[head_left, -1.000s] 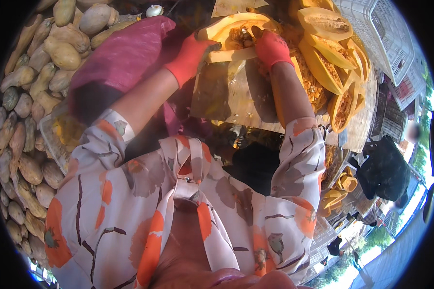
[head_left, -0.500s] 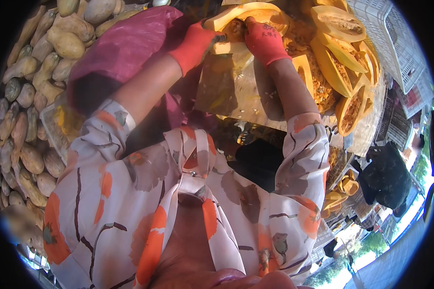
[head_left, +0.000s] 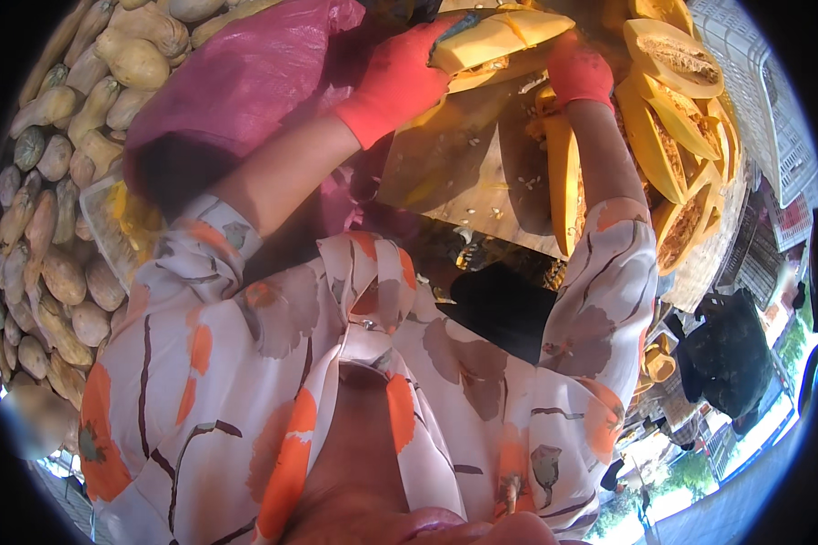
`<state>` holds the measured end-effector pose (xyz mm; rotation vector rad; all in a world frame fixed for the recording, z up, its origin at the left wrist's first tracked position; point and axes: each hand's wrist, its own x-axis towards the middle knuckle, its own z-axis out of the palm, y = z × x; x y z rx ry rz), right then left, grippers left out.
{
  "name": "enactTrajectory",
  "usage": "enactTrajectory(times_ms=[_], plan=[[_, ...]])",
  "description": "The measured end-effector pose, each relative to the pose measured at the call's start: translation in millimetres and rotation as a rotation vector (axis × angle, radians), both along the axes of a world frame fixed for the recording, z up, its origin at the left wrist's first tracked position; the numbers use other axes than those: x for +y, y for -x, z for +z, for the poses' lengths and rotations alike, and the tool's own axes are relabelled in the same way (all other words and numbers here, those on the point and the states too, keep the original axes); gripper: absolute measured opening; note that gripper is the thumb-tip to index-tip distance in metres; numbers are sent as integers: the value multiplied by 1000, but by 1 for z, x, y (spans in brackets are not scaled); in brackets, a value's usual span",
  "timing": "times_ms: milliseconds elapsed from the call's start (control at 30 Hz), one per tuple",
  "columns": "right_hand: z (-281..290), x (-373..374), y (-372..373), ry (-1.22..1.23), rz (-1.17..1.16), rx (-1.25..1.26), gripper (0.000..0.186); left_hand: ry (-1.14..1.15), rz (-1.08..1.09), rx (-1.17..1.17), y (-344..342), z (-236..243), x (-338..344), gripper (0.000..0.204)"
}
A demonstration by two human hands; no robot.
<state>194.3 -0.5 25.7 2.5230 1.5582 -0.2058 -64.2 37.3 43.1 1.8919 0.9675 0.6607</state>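
Both my hands wear red gloves at the far end of a wooden board (head_left: 473,186). Between them is a piece of yellow-orange squash (head_left: 509,44), rind side up, with a line across it. My left hand (head_left: 407,73) is closed on its left end; a dark bluish strip shows by the fingers, and I cannot tell what it is. My right hand (head_left: 580,71) is curled at the squash's right end, fingertips hidden. Seeds and pulp lie scattered on the board. A long squash piece (head_left: 565,186) lies just below my right hand.
Several halved squashes (head_left: 673,59) with seedy hollows are piled at the right, beside a white plastic crate (head_left: 763,100). A pink woven sack (head_left: 236,82) bulges at my left. Beyond it lie many whole tan squashes (head_left: 132,59). A black bag-like object (head_left: 727,354) is at the right.
The squash has turned from hollow side showing to rind side up and shifted right. Both hands have moved right with it. A long squash piece below the right hand shows more fully.
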Motion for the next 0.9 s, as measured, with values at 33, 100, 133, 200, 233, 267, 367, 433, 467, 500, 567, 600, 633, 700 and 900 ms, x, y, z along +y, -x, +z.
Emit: enactTrajectory(times_ms=[33,100,133,200,233,267,367,433,467,500,567,600,633,700,900], plan=[[-6,-3,1,25,8,73,28,-27,6,-6,2,-3,-4,58],[-1,-1,6,63,28,199,31,-93,20,-39,2,-3,-9,58],[1,-1,12,88,-85,254,33,-75,31,-52,3,-5,-10,58],[-6,-11,8,115,-72,244,34,-36,43,-96,2,-6,-11,58],[-10,-15,6,128,-66,240,34,-12,45,-109,1,-6,-12,59],[-1,-16,10,149,-70,262,34,14,53,-121,1,-5,-13,59],[17,-22,29,160,-111,286,34,126,71,-150,0,-7,-17,61],[13,-27,42,99,-176,246,33,144,87,-156,-2,-9,-20,61],[14,-34,47,124,-99,193,31,128,87,-159,-6,-9,-22,61],[19,-35,60,114,-125,232,31,103,98,-152,-5,-8,-24,62],[28,-32,92,100,-176,308,31,76,133,-142,-2,-14,-23,61],[28,-33,103,64,-188,333,31,62,145,-145,-5,-17,-20,61],[29,-35,115,28,-200,357,32,53,152,-135,-6,-19,-16,60],[29,-44,128,-59,-159,366,32,40,154,-113,-6,-19,-13,59],[54,-46,90,64,-6,177,26,173,149,-190,-9,-26,-7,54]])
